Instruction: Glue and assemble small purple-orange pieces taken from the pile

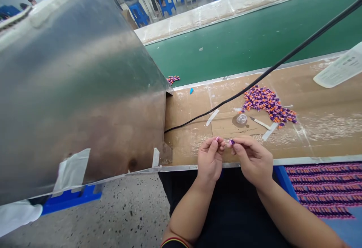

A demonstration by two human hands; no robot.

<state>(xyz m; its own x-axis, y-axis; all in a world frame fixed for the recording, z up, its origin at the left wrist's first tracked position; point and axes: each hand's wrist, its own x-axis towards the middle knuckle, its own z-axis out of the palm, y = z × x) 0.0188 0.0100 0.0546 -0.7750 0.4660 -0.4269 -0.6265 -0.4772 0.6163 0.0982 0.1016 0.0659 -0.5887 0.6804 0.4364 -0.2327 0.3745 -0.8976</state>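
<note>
My left hand [209, 160] is closed in a pinch at the front of the cardboard-covered bench, with a small pink piece [217, 139] at its fingertips. Just to its right, my right hand [256, 161] pinches a small purple piece [232, 142] between thumb and fingers. The fingertips of both hands are close together. Beyond them stand a small clear cup [241, 119] on a damp patch and a pale-handled knife [260, 123]. Farther back lies a heap of small purple, orange and pink pieces [264, 102].
A large metal housing [85, 82] fills the left side. A black cable [271, 68] crosses the bench diagonally. Behind runs a green conveyor belt [240, 33]. Rows of purple-pink pieces [325, 189] lie at lower right; a translucent bottle [339, 67] lies at right. People sit in the background.
</note>
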